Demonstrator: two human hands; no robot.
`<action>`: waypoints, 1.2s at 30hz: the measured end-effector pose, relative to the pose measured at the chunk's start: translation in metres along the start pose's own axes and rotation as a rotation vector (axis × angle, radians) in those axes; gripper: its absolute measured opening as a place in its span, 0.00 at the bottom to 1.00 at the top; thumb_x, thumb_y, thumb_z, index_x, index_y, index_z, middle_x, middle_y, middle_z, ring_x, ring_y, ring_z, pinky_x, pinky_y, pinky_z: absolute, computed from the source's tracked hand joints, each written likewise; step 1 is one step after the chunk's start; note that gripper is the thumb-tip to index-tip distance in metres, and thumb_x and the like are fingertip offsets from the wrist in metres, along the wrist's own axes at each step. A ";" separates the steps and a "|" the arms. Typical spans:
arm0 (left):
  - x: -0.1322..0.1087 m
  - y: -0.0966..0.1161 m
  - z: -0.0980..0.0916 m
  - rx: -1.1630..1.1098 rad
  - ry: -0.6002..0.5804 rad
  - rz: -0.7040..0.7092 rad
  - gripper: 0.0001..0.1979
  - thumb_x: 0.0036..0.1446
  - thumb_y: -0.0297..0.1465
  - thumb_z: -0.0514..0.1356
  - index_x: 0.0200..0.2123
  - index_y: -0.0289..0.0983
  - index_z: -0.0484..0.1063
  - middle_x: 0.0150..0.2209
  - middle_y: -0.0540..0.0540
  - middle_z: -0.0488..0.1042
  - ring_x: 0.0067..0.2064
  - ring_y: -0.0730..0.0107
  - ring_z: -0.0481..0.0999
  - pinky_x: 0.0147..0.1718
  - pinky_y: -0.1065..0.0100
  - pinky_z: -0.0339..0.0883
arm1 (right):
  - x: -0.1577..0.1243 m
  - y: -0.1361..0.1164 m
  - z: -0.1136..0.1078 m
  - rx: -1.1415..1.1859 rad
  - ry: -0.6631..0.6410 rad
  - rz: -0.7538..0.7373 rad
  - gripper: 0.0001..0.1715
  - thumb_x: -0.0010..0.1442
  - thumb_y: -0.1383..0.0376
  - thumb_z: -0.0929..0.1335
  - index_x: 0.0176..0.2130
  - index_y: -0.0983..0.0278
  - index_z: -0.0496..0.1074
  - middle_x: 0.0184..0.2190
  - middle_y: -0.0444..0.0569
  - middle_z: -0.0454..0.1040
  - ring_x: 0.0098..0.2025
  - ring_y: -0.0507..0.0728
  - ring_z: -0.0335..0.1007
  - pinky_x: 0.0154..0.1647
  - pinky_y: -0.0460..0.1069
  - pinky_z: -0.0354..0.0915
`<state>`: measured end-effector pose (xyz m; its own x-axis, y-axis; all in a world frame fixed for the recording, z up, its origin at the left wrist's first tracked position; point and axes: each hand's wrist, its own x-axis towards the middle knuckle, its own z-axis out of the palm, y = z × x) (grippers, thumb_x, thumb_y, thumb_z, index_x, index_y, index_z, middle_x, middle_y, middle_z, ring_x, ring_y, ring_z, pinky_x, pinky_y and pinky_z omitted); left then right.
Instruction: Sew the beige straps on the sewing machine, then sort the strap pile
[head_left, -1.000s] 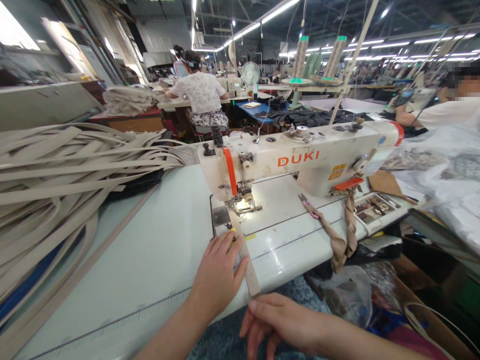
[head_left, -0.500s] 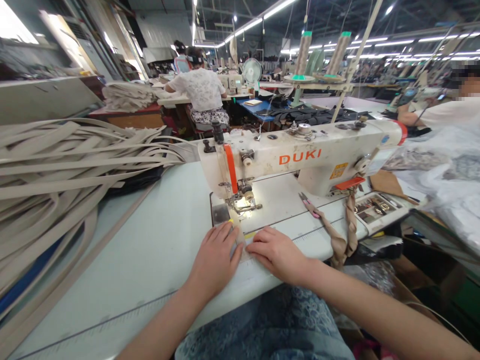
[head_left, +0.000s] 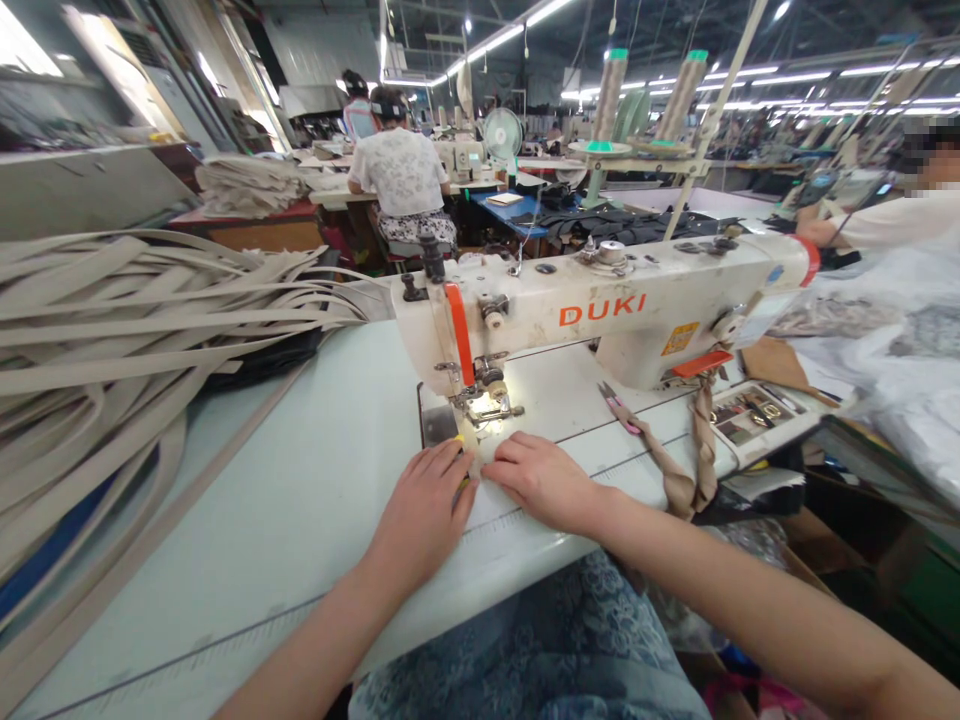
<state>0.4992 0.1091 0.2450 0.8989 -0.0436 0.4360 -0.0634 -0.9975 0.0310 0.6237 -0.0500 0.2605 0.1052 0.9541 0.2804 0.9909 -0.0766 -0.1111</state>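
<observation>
A short, pale beige strap (head_left: 472,446) runs under the presser foot area of the white sewing machine (head_left: 525,315), mostly covered by my fingers. My left hand (head_left: 426,500) lies flat at the strap's left side, fingers stretched towards the needle and thumb apart. A bit of yellow shows by its fingertips. From the right, my right hand (head_left: 541,482) has its fingers drawn together at the strap's near end. What exactly lies under those fingertips is partly hidden. The machine's lamp lights the needle area.
Long beige straps (head_left: 135,330) are heaped at the left of the table (head_left: 330,440). Small scissors (head_left: 619,408) lie right of the needle, near a hanging tan strip (head_left: 679,490). A parts tray (head_left: 757,420) is farther right. Co-workers sit ahead (head_left: 397,170) and at right (head_left: 892,215).
Both hands have moved slightly forward towards the needle, and the strap has gone with them. Less of the strap shows between my hands. The camera view has shifted a little.
</observation>
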 end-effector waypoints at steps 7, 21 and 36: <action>-0.001 -0.005 -0.002 -0.068 -0.009 0.006 0.16 0.65 0.31 0.50 0.48 0.31 0.73 0.48 0.34 0.76 0.50 0.52 0.75 0.51 0.48 0.70 | 0.009 0.006 0.001 -0.045 -0.004 0.006 0.07 0.65 0.68 0.65 0.40 0.65 0.74 0.35 0.49 0.71 0.40 0.57 0.62 0.40 0.50 0.61; 0.009 -0.020 0.001 -0.097 -0.019 -0.007 0.17 0.65 0.32 0.48 0.48 0.34 0.74 0.48 0.36 0.76 0.51 0.53 0.75 0.52 0.48 0.70 | 0.032 0.020 0.006 -0.077 0.004 0.005 0.07 0.65 0.69 0.66 0.38 0.66 0.74 0.34 0.51 0.72 0.42 0.58 0.65 0.42 0.51 0.63; 0.025 -0.033 0.005 -0.049 -0.042 0.001 0.19 0.66 0.32 0.46 0.48 0.31 0.74 0.49 0.34 0.76 0.50 0.52 0.75 0.52 0.47 0.69 | 0.039 0.023 0.008 -0.014 0.006 0.066 0.12 0.66 0.67 0.63 0.43 0.68 0.76 0.39 0.53 0.73 0.42 0.59 0.65 0.45 0.52 0.64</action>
<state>0.5258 0.1406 0.2502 0.9163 -0.0474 0.3977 -0.0840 -0.9936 0.0750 0.6499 -0.0120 0.2612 0.1712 0.9449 0.2789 0.9828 -0.1437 -0.1165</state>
